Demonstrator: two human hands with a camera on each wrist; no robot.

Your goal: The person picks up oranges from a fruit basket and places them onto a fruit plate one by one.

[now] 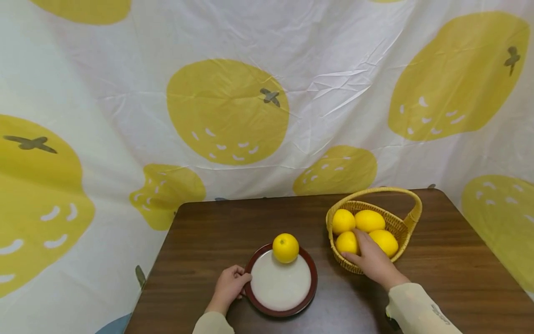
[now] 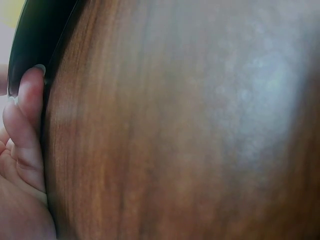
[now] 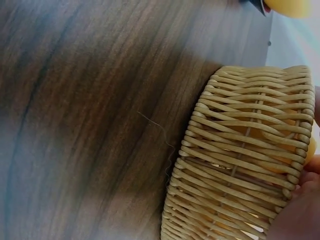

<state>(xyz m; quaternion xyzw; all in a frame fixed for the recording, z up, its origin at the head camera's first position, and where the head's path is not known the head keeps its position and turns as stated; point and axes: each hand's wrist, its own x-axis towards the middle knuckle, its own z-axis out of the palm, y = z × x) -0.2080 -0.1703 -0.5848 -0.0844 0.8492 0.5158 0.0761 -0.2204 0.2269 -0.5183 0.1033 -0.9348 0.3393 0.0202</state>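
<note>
My left hand (image 1: pixel 228 288) holds the left rim of a plate (image 1: pixel 310 291) with a dark red edge and pale centre, thumb on top. In the left wrist view, its fingers (image 2: pixel 31 95) lie against the plate's dark underside (image 2: pixel 42 35). One yellow lemon (image 1: pixel 285 248) sits at the plate's far edge. To the right, my right hand (image 1: pixel 373 260) reaches into a wicker basket (image 1: pixel 400 230) and grips the near-left lemon (image 1: pixel 347 243), thumb on its near side. In the right wrist view, the basket's woven wall (image 3: pixel 240 150) hides most of that hand.
Other lemons (image 1: pixel 369 221) lie in the basket beside the gripped one. The basket's arched handle (image 1: pixel 384 189) rises over its far side. Both plate and basket stand on a dark wooden table (image 1: pixel 208 232). Behind it hangs a white cloth (image 1: pixel 333 55) printed with yellow fruit.
</note>
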